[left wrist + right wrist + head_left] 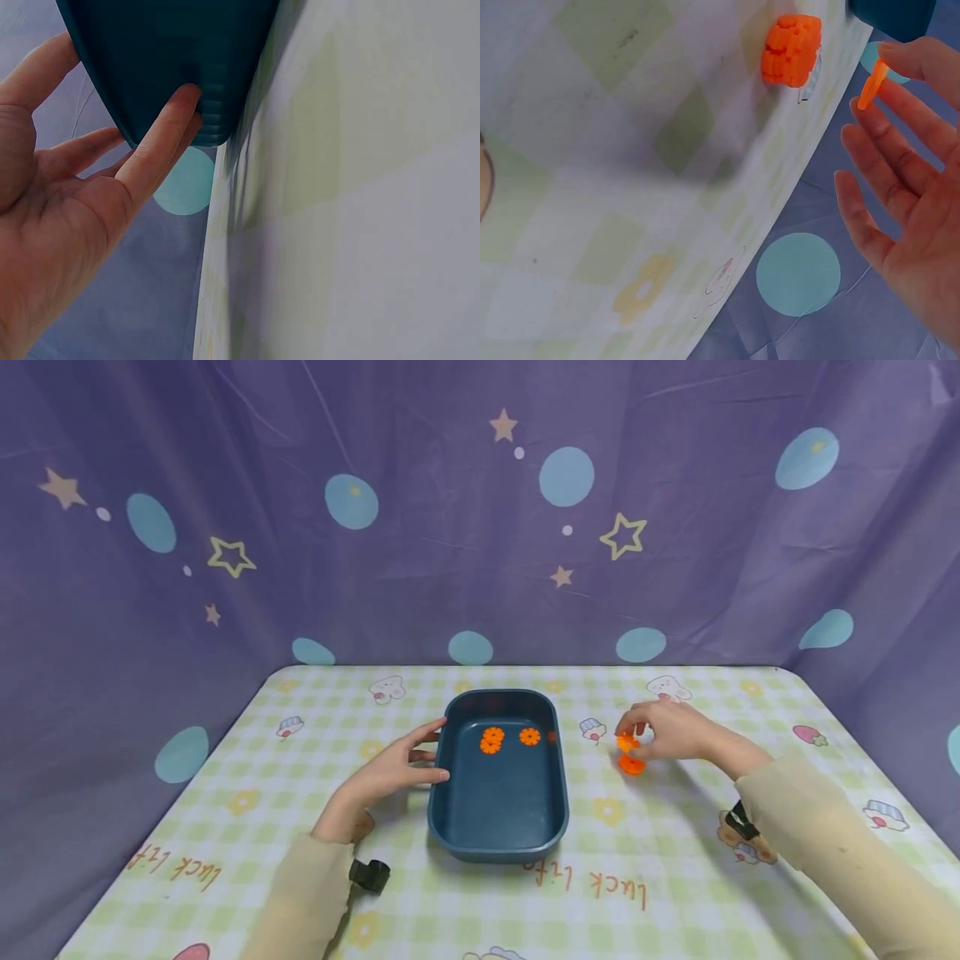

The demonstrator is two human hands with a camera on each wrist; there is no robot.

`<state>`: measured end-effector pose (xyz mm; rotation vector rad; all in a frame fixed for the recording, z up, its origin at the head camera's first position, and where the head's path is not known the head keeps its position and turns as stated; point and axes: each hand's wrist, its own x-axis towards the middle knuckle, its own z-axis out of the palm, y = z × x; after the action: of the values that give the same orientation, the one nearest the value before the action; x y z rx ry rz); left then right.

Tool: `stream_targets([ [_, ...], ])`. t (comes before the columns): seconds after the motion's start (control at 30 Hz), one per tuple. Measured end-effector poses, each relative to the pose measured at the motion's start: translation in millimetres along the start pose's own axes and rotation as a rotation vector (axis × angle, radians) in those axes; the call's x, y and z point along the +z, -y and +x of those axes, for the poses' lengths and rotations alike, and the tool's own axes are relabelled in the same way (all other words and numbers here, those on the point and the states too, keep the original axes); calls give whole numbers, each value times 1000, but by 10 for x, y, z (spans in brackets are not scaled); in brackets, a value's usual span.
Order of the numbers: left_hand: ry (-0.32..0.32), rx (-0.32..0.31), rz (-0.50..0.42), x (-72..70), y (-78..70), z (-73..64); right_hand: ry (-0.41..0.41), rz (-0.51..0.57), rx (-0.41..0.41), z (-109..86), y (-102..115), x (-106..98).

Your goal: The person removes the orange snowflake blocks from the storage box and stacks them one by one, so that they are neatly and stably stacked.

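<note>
Pinching a toothed orange disc (627,743), the right grip (670,732) is seen in the head view right of the blue tray (498,806), near an orange stack (632,766) on the desk (675,877); three orange flowers (529,737) are contained in the tray's far half. In the left wrist view, the tray's outer wall is touched by the left grip (82,202), fingers extended rather than clamped. In the right wrist view, the disc is held between thumb and fingertips; it should handle as light and stiff, best taken by opposite edges.
</note>
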<state>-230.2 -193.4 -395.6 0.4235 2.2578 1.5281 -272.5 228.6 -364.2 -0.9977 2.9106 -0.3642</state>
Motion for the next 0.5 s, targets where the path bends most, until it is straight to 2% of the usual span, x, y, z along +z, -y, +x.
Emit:
stream_targets([
  [0.5, -7, 8, 11, 19, -12, -2, 19, -12, 11, -48, -44, 120],
])
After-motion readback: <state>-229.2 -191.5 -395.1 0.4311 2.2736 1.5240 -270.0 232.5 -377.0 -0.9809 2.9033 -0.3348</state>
